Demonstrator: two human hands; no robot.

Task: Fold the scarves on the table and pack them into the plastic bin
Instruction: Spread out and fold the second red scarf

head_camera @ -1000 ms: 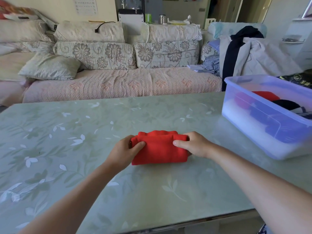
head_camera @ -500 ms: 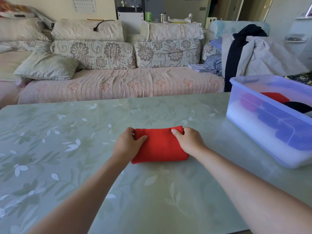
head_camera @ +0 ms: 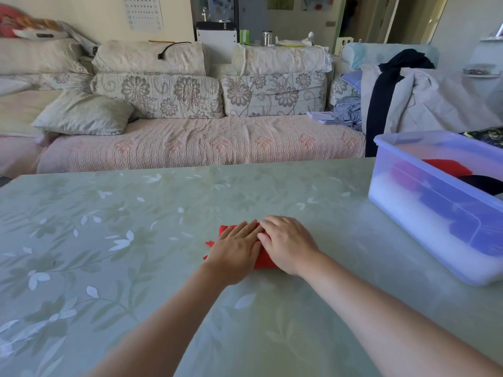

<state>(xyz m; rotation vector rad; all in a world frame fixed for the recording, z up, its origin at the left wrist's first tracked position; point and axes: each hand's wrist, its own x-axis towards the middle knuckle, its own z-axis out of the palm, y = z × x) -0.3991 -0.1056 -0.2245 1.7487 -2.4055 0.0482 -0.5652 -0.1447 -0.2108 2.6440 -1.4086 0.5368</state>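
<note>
Flattening the folded red scarf (head_camera: 265,263) with left hand (head_camera: 236,248) and right hand (head_camera: 288,243) open-palmed, only needing dropping into the part-filled plastic bin (head_camera: 408,213) at the right edge of the table (head_camera: 136,240).

Small folded red scarf (head_camera: 264,261), flat, well left of part-filled translucent plastic bin (head_camera: 408,208)

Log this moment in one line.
step: pressing fold flat | left hand: flat on red scarf | right hand: flat on it | plastic bin: at right, scarf not yet in
</note>
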